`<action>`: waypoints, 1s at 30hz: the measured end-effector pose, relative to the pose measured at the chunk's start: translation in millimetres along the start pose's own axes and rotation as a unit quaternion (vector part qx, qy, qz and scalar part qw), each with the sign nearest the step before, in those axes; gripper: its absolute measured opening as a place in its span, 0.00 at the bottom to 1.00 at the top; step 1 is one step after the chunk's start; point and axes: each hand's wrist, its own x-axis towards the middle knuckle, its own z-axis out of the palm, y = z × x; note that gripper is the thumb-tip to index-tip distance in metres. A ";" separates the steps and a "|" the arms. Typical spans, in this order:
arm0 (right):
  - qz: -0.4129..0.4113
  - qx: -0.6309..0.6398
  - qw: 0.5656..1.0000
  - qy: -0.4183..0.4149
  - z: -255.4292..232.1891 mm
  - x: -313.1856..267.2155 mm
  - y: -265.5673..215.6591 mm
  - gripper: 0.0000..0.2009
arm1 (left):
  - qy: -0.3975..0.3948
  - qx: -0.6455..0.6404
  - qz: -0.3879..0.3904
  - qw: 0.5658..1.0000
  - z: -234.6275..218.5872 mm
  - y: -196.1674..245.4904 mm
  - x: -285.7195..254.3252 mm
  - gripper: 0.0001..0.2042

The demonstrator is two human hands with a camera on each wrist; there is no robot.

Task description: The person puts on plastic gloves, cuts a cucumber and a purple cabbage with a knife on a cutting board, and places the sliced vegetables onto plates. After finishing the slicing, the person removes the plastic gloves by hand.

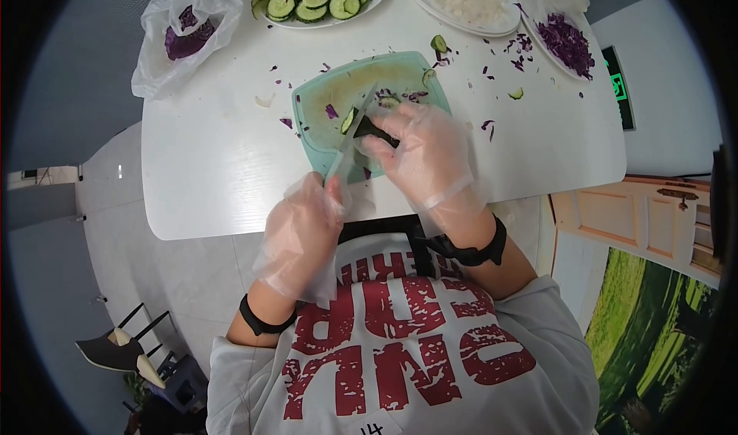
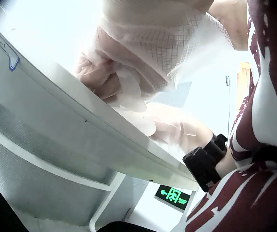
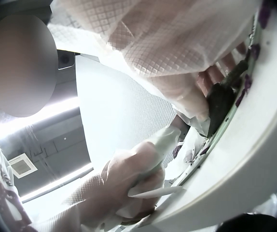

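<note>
My left hand [image 1: 301,223], in a clear plastic glove, grips a knife [image 1: 360,117] by its pale green handle. The blade slants away over a light green cutting board [image 1: 317,131], at the cut end of a dark green cucumber piece [image 1: 377,130]. My gloved right hand [image 1: 427,150] holds that piece on the board, thumb on the near side and fingers on the far side. In the right wrist view, the cucumber [image 3: 219,104] lies under the right fingertips, with the knife handle [image 3: 161,145] in the left hand. The left wrist view hides the blade.
At the back stand a plate of cucumber slices [image 1: 314,0], a plate of whitish pieces [image 1: 465,0] and shredded purple cabbage [image 1: 565,46]. A plastic bag [image 1: 219,23] holds a cabbage chunk at back left. Purple scraps litter the white table [image 1: 207,173].
</note>
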 end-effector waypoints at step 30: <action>-0.004 0.032 0.999 -0.001 -3.5 2.6 -4.3 0.09 | -0.050 0.015 -0.012 0.999 -22.1 9.3 5.9 0.21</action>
